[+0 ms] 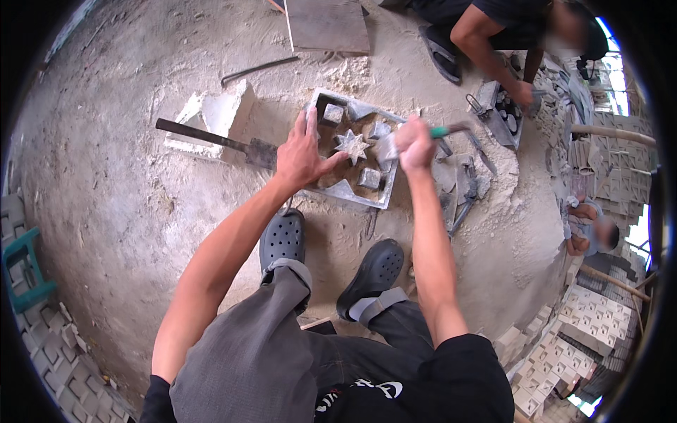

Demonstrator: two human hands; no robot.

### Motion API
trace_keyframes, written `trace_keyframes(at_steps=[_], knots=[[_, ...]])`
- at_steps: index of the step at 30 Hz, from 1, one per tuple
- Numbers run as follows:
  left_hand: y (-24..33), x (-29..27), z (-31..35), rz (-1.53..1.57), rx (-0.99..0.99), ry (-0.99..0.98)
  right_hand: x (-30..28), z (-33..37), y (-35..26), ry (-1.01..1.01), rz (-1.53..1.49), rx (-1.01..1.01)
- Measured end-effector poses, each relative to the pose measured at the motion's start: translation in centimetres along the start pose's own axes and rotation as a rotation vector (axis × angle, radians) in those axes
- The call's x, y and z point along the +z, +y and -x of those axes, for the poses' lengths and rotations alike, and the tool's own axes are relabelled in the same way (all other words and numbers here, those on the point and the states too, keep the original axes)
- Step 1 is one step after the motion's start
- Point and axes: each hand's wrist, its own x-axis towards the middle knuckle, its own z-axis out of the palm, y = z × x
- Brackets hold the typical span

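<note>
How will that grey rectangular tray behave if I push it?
The tray is probably stiff: its walls look straight. Tipping seems unlikely, since it's broad and low. The star-shaped piece and blocks inside likely add weight.

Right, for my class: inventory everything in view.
mould: 1, grey, centre
star: 1, grey, inside mould
blocks: several, grey, around star
held tool: 1, partly green, centre right
long tool: 1, dark, centre left
chunk: 1, whitish, upper left
bar: 1, dark, upper centre
board: 1, brownish, top
metal tools: several, grey, right of mould
tiles: many, pale, lower right
people: 2, dark and grey clothes, right
clogs: 2, grey, lower centre
left grip: 1, bare, on mould
right grip: 1, bare, holding tool
</note>
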Motion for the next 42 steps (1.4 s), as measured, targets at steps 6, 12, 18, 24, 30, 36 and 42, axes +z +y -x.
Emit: trace_keyframes(at_steps=[6,12,18,24,30,36,42], knots=[[-0.5,0.4,0.0,-0.001,0.037,0.031,-0.4,-4.0,-3.9,0.229,-0.042,-0.171],[0.0,0.5,-0.3,0.016,0.036,0.023,-1.5,-4.0,2.2,0.322,-0.06,0.035],[-0.5,0.4,-0.1,-0.021,0.021,0.028,-0.4,-3.6,-0.3,0.288,-0.086,-0.144],[-0.3,0.4,0.0,-0.031,0.01,0.003,-0.6,-4.4,1.3,0.295,0.093,0.006],[0.2,1.0,-0.2,-0.043,0.072,0.067,-1.5,-3.4,2.4,0.343,0.068,-0.06],[-1.0,0.6,-0.1,-0.067,0.065,0.071,0.6,-3.9,-1.0,0.242,0.161,-0.045],[0.3,1.0,-0.4,-0.046,0.069,0.049,-1.2,-3.0,2.5,0.196,0.08,0.028]])
